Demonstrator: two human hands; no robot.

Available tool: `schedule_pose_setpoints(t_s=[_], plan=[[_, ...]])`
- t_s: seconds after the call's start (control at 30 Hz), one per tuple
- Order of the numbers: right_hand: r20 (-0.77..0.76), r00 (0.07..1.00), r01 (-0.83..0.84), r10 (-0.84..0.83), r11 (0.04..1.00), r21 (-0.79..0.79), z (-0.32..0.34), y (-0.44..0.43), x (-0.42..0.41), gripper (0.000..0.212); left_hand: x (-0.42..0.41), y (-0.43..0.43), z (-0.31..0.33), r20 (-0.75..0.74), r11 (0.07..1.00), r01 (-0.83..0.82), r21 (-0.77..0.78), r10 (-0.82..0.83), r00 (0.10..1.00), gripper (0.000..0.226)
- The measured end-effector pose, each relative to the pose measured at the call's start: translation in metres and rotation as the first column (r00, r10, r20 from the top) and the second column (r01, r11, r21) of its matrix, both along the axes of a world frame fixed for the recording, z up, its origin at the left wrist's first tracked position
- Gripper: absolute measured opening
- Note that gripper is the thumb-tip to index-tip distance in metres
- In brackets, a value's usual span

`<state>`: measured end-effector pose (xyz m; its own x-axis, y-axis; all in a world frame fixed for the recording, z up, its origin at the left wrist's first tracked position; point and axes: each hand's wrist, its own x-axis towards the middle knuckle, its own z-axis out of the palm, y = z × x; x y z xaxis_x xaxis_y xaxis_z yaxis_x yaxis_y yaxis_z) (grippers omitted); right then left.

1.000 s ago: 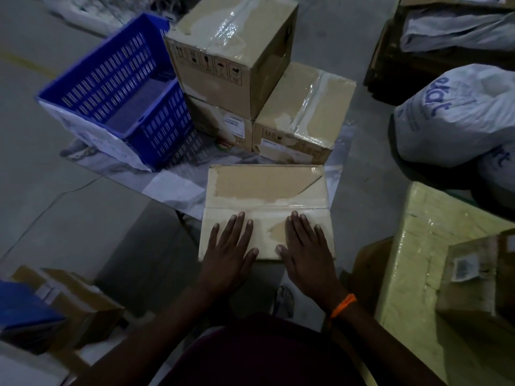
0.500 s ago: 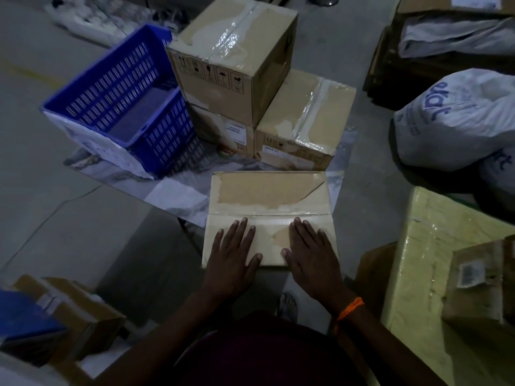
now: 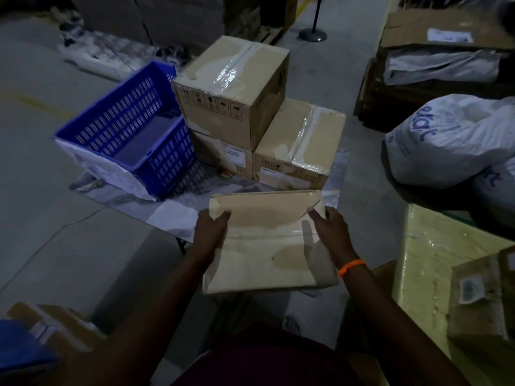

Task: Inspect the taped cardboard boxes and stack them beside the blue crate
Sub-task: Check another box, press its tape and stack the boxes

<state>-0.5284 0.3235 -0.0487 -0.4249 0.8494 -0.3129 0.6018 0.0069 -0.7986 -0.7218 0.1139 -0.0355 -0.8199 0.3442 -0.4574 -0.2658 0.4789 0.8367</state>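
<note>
Your left hand (image 3: pixel 209 229) and right hand (image 3: pixel 331 232) clamp the flat taped box (image 3: pixel 264 246) at frame centre, below the stacked boxes (image 3: pixel 239 107) beside the blue crate (image 3: pixel 131 135).

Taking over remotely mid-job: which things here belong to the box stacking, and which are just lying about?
Job:
- flat box, held by left hand and right hand
- stacked boxes: top box, lower right box, lower left box
- blue crate

Lying about:
- white sacks
- yellow wrapped parcel
- stanchion base
- small cartons
</note>
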Motion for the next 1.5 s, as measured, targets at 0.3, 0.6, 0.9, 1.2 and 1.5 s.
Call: schedule_pose_setpoints(t_s=[0.3, 0.6, 0.9, 1.2, 1.5], plan=[[-0.415, 0.875, 0.275, -0.251, 0.962, -0.002, 0.034, -0.02, 0.033, 0.053, 0.012, -0.03, 0.019, -0.068, 0.925, -0.184, 0.331, 0.218, 0.974, 0.055], [-0.354, 0.891, 0.289, -0.284, 0.957, -0.04, 0.024, -0.039, 0.064, 0.044, 0.033, -0.04, 0.01, 0.126, 0.913, -0.237, 0.333, 0.206, 0.97, 0.07], [-0.114, 0.972, -0.092, 0.205, 0.779, 0.62, 0.052, -0.051, 0.022, 0.05, 0.034, -0.02, 0.047, -0.735, 0.945, 0.322, -0.055, -0.256, 0.627, 0.052], [0.431, 0.762, -0.644, 0.484, 0.497, 0.582, 0.044, -0.048, -0.043, 0.066, 0.026, 0.041, 0.032, -0.569, 0.572, 0.476, -0.669, -0.805, 0.167, 0.065], [0.484, 0.742, -0.668, 0.463, 0.451, 0.592, 0.038, -0.046, -0.042, 0.06, 0.029, 0.04, 0.031, -0.558, 0.568, 0.447, -0.691, -0.812, 0.17, 0.062]])
